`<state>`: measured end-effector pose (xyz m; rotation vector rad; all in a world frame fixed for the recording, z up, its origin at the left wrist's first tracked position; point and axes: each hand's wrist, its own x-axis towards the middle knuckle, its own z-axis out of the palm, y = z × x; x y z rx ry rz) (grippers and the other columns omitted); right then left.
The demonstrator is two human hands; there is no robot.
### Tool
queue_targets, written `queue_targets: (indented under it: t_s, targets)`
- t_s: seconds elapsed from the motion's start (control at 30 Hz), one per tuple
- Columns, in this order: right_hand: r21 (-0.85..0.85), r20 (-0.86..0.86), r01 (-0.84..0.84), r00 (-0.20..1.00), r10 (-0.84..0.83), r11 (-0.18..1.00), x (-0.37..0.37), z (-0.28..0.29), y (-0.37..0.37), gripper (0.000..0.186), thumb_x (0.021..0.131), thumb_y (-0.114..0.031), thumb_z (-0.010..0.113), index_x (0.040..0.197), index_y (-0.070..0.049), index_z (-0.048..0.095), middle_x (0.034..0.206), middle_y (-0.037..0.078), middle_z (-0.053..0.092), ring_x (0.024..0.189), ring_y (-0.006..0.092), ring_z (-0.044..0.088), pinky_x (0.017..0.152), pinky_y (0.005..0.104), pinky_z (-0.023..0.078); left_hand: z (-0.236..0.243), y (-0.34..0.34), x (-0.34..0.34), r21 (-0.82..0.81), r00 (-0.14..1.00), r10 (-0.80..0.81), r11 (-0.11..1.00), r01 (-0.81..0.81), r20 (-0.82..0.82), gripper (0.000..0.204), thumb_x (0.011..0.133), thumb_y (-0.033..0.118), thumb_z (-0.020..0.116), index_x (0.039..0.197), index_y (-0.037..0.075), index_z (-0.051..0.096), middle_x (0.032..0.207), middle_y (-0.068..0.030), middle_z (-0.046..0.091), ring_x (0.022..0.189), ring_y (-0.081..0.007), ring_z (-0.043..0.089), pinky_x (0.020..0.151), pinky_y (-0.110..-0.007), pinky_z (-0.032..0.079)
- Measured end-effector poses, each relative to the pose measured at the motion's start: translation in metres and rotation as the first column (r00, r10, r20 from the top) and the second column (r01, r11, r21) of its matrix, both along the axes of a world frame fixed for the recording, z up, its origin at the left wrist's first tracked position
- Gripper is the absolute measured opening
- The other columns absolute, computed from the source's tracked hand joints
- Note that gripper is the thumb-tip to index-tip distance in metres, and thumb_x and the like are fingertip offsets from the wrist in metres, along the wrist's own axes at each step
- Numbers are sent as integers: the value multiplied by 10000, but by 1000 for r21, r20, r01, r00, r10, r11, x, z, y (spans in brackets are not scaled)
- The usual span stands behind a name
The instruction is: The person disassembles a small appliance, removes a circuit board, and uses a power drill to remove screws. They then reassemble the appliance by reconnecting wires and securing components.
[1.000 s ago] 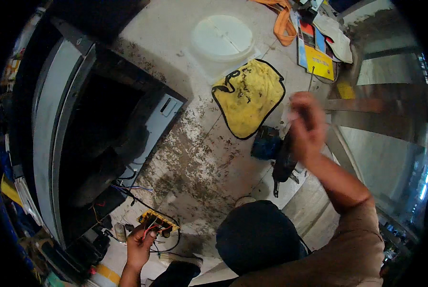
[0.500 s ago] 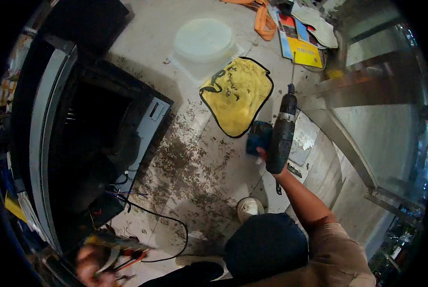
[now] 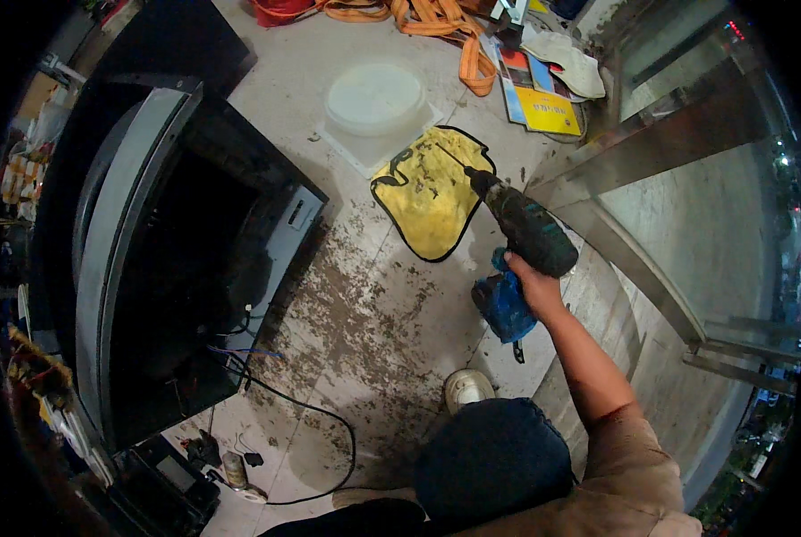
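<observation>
My right hand (image 3: pixel 532 282) is closed on the handle of a black and blue cordless drill (image 3: pixel 534 228), its long thin bit pointing up-left over a stained yellow cloth (image 3: pixel 432 201). The drill's blue battery base (image 3: pixel 503 309) hangs below my hand. At left stands an open dark metal cabinet (image 3: pixel 127 268), with wires (image 3: pixel 230 351) and a black cord coming from its lower part. A small yellowish board or bundle (image 3: pixel 38 353) shows at the left rim, too dim to make out clearly. My left hand is not visible.
A translucent round lid (image 3: pixel 373 94), orange straps (image 3: pixel 476 67) and printed booklets (image 3: pixel 543 107) lie at the back. A metal-framed glass panel (image 3: pixel 704 255) runs along the right. A small can (image 3: pixel 235 470) is at lower left, and my shoe (image 3: pixel 467 389) is below the drill.
My right hand has grasped and lifted the drill, tilting its bit up-left. My left hand, earlier on a wired yellow board, moved down-left and out of sight.
</observation>
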<state>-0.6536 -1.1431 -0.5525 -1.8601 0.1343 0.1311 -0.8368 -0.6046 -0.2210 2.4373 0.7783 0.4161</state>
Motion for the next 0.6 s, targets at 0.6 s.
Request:
queue_targets:
  t_s: [0.6]
  targets:
    - [67, 109, -183, 979, 175, 981, -25, -20, 30, 377, 778, -148, 659, 1120, -42, 540, 1036, 114, 607, 953, 221, 587, 866, 329, 435, -26, 156, 13, -70, 984, 136, 987, -144, -114, 403, 835, 392, 589, 1022, 61, 457, 941, -107, 458, 816, -207, 452, 724, -407, 381]
